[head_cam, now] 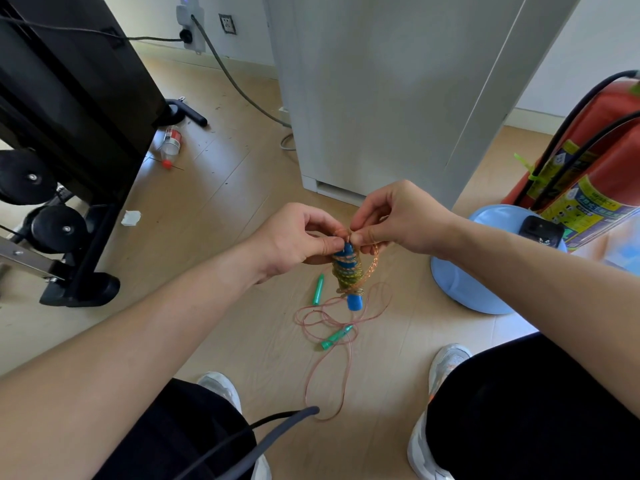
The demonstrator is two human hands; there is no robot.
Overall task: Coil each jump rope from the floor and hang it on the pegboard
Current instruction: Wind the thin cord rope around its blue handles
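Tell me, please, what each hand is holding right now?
Left hand: pinches the top of the blue-handled jump rope.
Right hand: pinches the same rope's loose cord at the top.

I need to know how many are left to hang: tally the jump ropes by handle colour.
Blue plastic-handled jump rope, coiled, pinched by left hand and right hand: 1
Green plastic-handled jump rope, loose on the wooden floor: 1
Total: 2

Blue plastic handle (355, 302): smooth, opaque, satin. Translucent orange cord (373, 263) wound on it: glossy. Green translucent plastic handle (318, 289). Thin pink cord (347, 358): shiny. Pale wood-grain floor (225, 188): matt. Red extinguisher cylinder (620, 157): glossy paint.
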